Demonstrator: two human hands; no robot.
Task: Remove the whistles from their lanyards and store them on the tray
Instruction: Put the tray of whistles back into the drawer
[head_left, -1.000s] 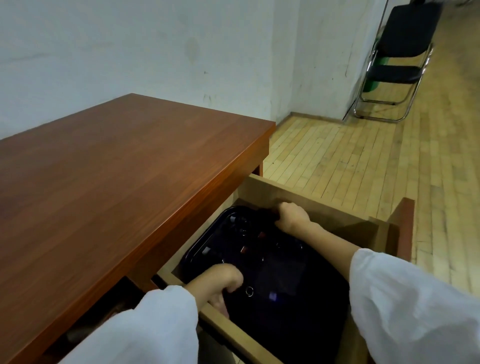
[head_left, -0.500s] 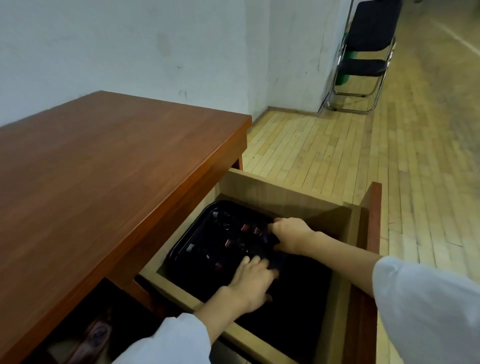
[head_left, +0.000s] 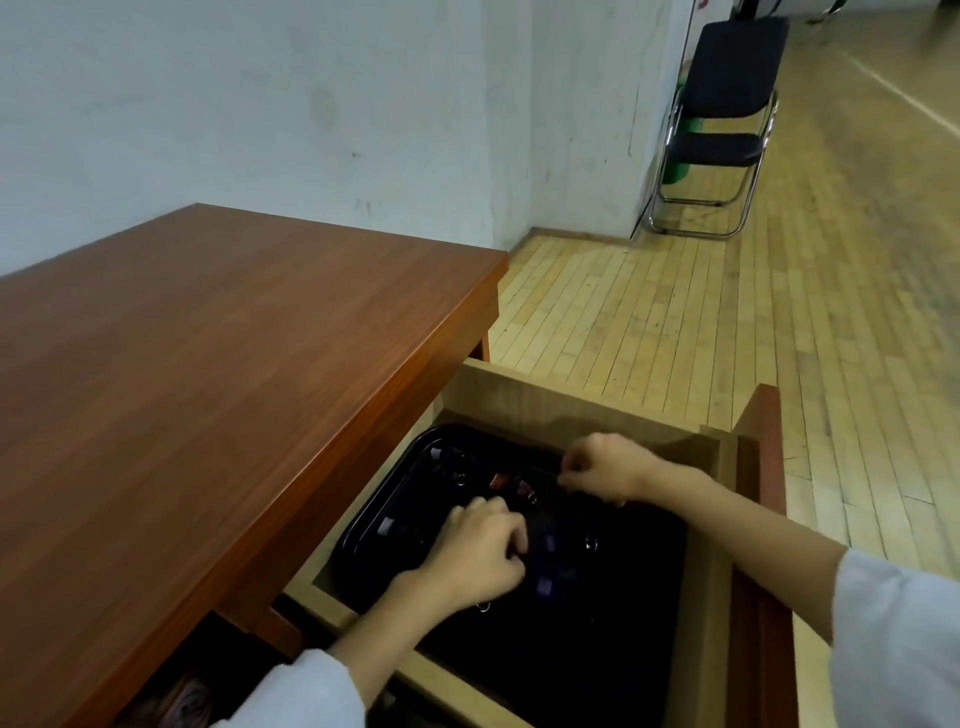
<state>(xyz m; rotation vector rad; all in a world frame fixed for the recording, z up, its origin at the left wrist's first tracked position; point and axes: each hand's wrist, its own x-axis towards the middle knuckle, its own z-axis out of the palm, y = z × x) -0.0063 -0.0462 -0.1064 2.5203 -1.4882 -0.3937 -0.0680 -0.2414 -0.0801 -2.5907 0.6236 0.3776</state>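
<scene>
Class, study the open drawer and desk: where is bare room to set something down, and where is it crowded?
Free: the desk top, bare from wall to drawer edge. Crowded: the black tray in the drawer, strewn with small whistles under the left hand and right hand.

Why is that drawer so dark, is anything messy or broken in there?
Nothing looks broken or spilled. The black tray lies flat in the open drawer, small whistles scattered loosely on it. Both hands, left and right, are working over it.

Loose white sleeves (head_left: 898, 639) on both arms, bare forearms, bare hands
</scene>
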